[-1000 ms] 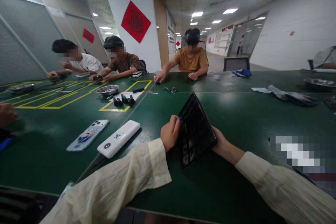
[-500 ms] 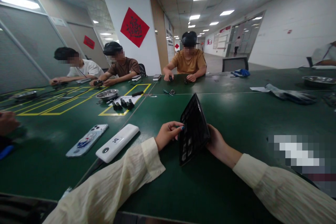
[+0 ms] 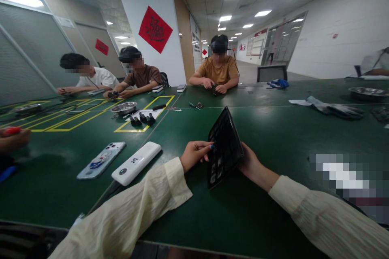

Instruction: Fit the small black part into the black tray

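A thin black tray-like panel [image 3: 226,153] stands tilted above the table in front of me. Rows of small pale, shiny squares show on its left-hand face. My right hand [image 3: 251,162] grips it by the right edge, with the fingers hidden behind it. My left hand [image 3: 197,154] is closed in a pinch, its fingertips at the panel's left-hand face. A small blue spot shows at the thumb tip; whether it is a nail or a held piece I cannot tell.
A phone [image 3: 101,161] and a white power bank [image 3: 136,164] lie left of my hands on the green table [image 3: 258,218]. Farther off are a metal bowl [image 3: 124,108], several black cylindrical parts [image 3: 142,119] and gloves [image 3: 332,108]. Several people sit around the table.
My left fingertips have shifted slightly at the panel, which stays almost still. Across the table, a person's hands have come together. At the far left, a hand now shows a red thing.
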A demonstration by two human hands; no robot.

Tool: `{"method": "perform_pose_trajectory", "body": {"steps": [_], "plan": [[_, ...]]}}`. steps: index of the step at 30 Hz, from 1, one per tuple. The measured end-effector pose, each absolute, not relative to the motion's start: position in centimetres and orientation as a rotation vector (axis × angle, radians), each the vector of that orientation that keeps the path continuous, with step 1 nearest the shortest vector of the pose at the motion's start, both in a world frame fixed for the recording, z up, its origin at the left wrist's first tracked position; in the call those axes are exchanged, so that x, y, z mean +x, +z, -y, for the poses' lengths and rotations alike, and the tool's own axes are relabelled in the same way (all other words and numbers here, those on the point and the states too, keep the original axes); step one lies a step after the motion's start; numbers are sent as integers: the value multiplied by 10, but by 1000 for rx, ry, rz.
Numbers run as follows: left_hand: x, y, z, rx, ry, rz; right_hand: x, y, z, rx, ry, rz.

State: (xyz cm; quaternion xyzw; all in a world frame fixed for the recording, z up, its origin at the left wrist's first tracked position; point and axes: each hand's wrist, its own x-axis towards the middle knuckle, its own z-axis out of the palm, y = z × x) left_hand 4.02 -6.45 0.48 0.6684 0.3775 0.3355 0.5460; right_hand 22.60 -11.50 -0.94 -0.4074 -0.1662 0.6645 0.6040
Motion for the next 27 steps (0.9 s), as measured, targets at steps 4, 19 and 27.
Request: {"method": "perform_pose_trajectory", "body": {"steps": [4,19,27], "plan": [[39,4,64,1622,801,-898,224,-5,117,-936,1508,320],[39,8,66,1691,836,-942,224,-2,118,-944,1518,337],[39,9,67,1748,855,-951,225,-5,117,-927,1520,358]]}}
